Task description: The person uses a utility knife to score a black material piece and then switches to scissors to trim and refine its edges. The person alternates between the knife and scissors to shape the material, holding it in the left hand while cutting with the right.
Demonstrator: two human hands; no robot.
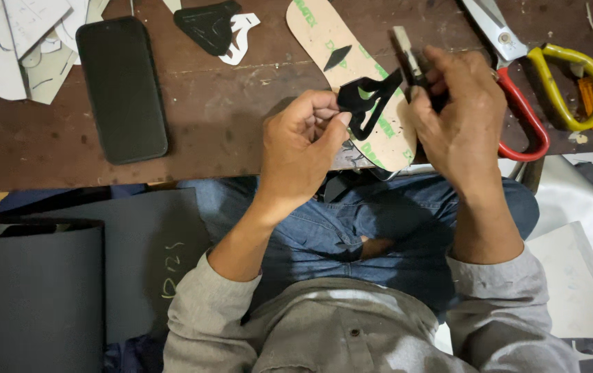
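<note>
Worktop [227, 117]: brown, scuffed, its near edge above your lap. Dark sheet material [68, 276]: large, lying below the worktop's near edge at your left. Insole-shaped card [338, 48]: tan with green print, lying slantwise from the far edge to the near edge. Phone [121, 90]: black, face up, toward the left end. Shears [531, 76]: red and yellow handles, at the right end. Your left hand [300, 152]: fingers pinched together on the black cut-out piece [365, 103], held just over the card near the worktop's near edge. Your right hand [459, 117]: closed round a small knife [410, 59], blade end meeting the piece.
</note>
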